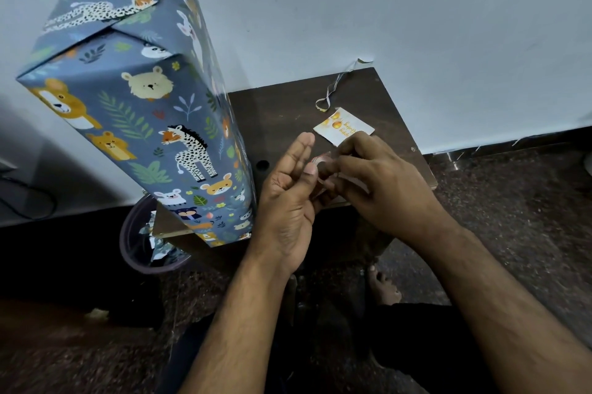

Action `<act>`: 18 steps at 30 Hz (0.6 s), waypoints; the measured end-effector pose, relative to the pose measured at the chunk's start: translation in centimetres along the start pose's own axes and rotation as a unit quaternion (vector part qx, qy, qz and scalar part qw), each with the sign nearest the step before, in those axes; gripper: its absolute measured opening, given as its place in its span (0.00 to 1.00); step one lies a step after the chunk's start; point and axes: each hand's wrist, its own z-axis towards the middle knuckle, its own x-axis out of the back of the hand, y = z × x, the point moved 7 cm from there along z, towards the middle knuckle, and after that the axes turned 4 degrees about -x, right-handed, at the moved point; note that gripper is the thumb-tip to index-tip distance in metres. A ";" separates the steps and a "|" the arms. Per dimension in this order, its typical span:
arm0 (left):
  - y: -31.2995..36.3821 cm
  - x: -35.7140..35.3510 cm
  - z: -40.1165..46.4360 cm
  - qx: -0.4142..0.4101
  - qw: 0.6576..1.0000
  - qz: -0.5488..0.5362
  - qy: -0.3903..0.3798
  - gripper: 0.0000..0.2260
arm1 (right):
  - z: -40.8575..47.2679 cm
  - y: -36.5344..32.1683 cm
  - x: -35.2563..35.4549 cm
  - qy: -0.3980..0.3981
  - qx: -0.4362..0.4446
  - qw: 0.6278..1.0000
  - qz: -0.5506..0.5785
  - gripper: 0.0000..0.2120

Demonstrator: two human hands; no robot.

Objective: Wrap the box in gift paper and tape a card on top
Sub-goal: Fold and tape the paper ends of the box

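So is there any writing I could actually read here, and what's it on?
Card on the small table: two lines of orange script, too blurred to read.
Wrapped box: animal and leaf pictures only, no words.
Tape roll between both hands: no legible label.

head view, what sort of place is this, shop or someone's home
Probably a room in a home, not a shop. A small dark table stands against a plain painted wall on a speckled stone floor, a waste bin sits beside it, and the person is barefoot.
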 end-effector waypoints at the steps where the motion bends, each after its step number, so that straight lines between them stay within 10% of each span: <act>1: -0.1 0.0 0.0 0.008 1.000 -0.013 0.003 0.20 | 0.0 -0.1 0.0 -0.006 0.010 1.000 -0.003 0.11; 10: -0.5 0.7 0.0 -0.003 0.998 0.055 0.035 0.16 | 0.0 2.2 1.2 0.054 -0.068 0.990 -0.110 0.08; 18: -0.8 0.5 -0.3 -0.014 0.987 0.157 0.018 0.12 | -0.5 5.1 -0.4 -0.082 -0.188 0.965 -0.165 0.11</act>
